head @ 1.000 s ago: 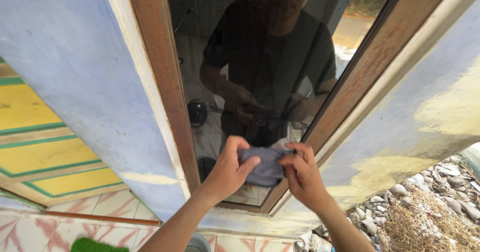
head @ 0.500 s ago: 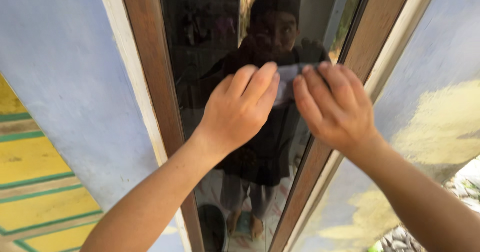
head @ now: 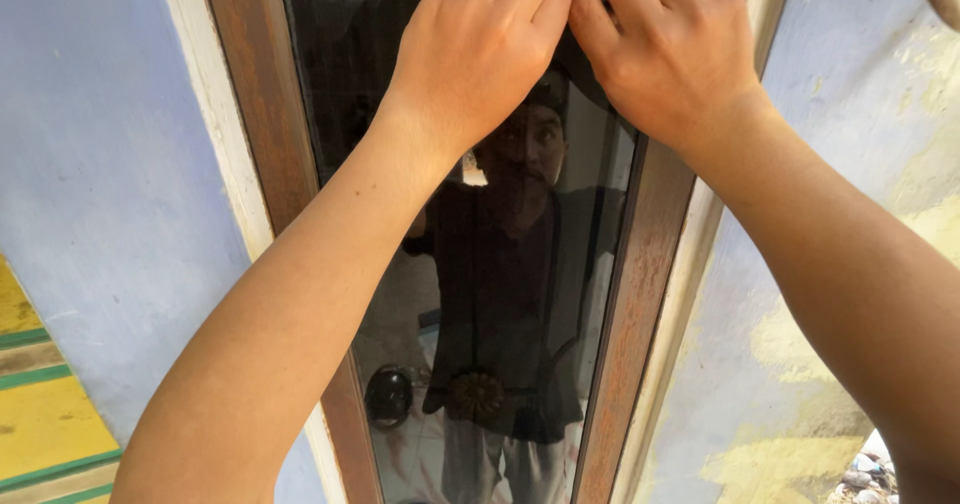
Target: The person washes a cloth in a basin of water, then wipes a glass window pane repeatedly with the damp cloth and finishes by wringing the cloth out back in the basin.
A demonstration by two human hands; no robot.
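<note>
Blue wall (head: 100,164), matt and slightly scuffed, is seen on both sides of a tall, narrow window; to the right its paint is worn through to pale yellow patches (head: 790,344). Brown frame (head: 255,144), with a wood-grain finish, borders the dark glass (head: 500,294), and a cream strip runs along the frame's outer edge. Smooth and glossy, the glass gives back a dim reflection of a person in dark clothes. At the lower left, yellow boards with green stripes (head: 40,424) are seen.

Both hands are raised to the top of the glass, side by side and almost touching. The left hand (head: 480,49) is curled, its fingers bent forward and pressed toward the pane, knuckles outward. The right hand (head: 670,49) is curled the same way, lying partly over the glass and partly over the right frame. The fingertips of both hands are cut off by the upper edge of the view, so whether anything is held between them cannot be told; only a tiny pale sliver is glimpsed between the two hands at the very top. Both bare forearms are stretched upward across the pane.
</note>
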